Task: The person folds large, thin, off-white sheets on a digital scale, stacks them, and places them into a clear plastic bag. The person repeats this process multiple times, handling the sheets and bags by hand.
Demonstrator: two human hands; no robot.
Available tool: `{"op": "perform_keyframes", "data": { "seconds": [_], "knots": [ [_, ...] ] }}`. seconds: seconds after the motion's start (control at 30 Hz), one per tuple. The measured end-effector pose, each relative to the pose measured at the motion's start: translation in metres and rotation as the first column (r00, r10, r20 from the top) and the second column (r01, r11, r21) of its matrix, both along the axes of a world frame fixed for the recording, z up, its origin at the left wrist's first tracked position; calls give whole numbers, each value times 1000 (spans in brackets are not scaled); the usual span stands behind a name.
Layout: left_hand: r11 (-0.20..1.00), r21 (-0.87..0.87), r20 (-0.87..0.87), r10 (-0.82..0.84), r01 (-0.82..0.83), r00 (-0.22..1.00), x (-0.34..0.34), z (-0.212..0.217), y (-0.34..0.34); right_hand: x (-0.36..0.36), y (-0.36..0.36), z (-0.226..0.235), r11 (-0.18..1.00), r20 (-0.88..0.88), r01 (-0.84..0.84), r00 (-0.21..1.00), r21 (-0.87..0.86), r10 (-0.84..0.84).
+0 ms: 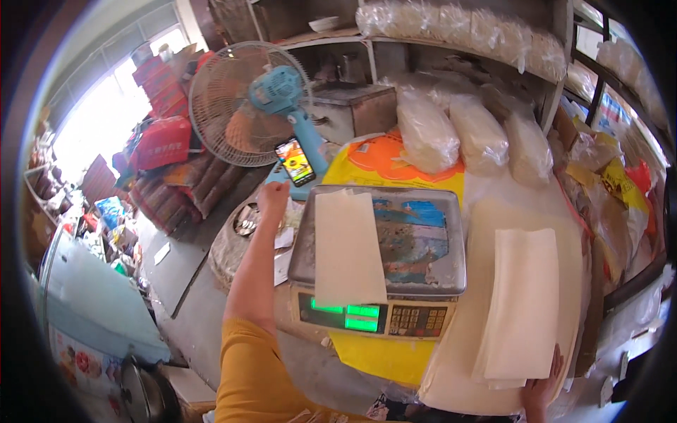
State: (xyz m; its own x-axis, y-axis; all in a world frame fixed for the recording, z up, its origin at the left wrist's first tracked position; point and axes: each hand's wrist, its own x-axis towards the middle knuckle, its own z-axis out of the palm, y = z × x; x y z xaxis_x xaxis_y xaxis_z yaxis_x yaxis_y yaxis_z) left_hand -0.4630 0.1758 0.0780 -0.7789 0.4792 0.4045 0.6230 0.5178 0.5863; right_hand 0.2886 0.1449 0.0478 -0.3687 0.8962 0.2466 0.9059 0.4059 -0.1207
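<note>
Left hand [273, 198], arm outstretched, is fisted near the phone [296, 163]; right hand [541, 388], apparently open, touches folded sheets [524, 303].

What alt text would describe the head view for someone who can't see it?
A person's left hand is beside a lit smartphone leaning on a blue electric fan; the right hand is at the lower edge of folded pale sheets. In the middle, a pale strip lies on a digital scale, with filled clear plastic bags behind.

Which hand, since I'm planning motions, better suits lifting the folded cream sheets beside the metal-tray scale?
Probably the right hand: it's close beside the sheets, while the left hand sits left of the scale.
</note>
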Motion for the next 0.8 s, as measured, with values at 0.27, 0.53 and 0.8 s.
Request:
{"op": "perform_keyframes", "data": {
  "seconds": [0.27,0.53,0.8],
  "knots": [
    [917,-390,-23,80,-83,996,-42,-14,51,28,-1,-49,914,-306,239,888,-328,-342],
    [794,-574,-32,223,-200,974,-62,-20,81,11,-6,-44,884,-160,363,893,-296,-420],
    [825,-260,-190,466,-502,864,-66,17,73,12,-1,-44,891,-121,364,906,-273,-407]
  ]
}}
